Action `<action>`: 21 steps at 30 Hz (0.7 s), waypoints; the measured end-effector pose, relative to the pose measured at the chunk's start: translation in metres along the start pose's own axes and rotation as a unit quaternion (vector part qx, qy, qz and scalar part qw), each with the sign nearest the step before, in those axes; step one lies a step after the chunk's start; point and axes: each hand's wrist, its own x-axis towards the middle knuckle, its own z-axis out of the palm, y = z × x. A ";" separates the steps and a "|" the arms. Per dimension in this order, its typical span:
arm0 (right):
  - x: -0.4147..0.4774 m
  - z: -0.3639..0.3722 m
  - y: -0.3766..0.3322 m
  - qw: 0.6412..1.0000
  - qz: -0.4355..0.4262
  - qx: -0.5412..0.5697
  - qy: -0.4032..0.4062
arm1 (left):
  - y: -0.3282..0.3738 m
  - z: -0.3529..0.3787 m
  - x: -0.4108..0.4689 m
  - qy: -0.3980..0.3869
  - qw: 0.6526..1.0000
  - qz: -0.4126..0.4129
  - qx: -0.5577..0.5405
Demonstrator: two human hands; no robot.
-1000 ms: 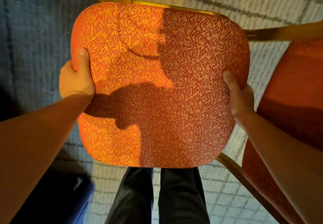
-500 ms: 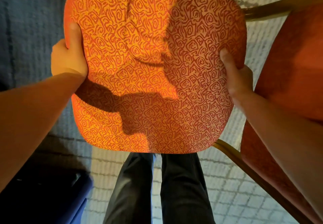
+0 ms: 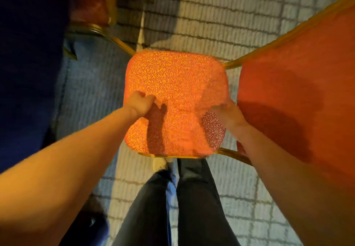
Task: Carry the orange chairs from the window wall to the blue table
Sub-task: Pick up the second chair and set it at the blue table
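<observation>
You stand over the orange chair (image 3: 176, 84), low beside the blue table (image 3: 28, 63); your left hand (image 3: 141, 104) grips its seat edge, your right hand (image 3: 228, 111) touches the opposite edge, grip too blurred to tell, so placing seems nearly done: next, settle it and let go.

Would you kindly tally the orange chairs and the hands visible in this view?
Orange chairs: 2 (the near chair by the hands, with its backrest on the right; the shadowed chair at upper left)
Hands: 2 (left hand, right hand)
Total: 4
</observation>
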 end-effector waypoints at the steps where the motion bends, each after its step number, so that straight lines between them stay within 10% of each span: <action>1: -0.018 -0.003 -0.009 1.000 -0.011 0.005 0.001 | 0.011 -0.007 -0.021 -0.020 1.000 0.019 0.005; 21: -0.274 -0.124 -0.093 0.952 -0.250 0.024 0.173 | 0.147 -0.077 -0.285 -0.081 0.966 0.245 -0.001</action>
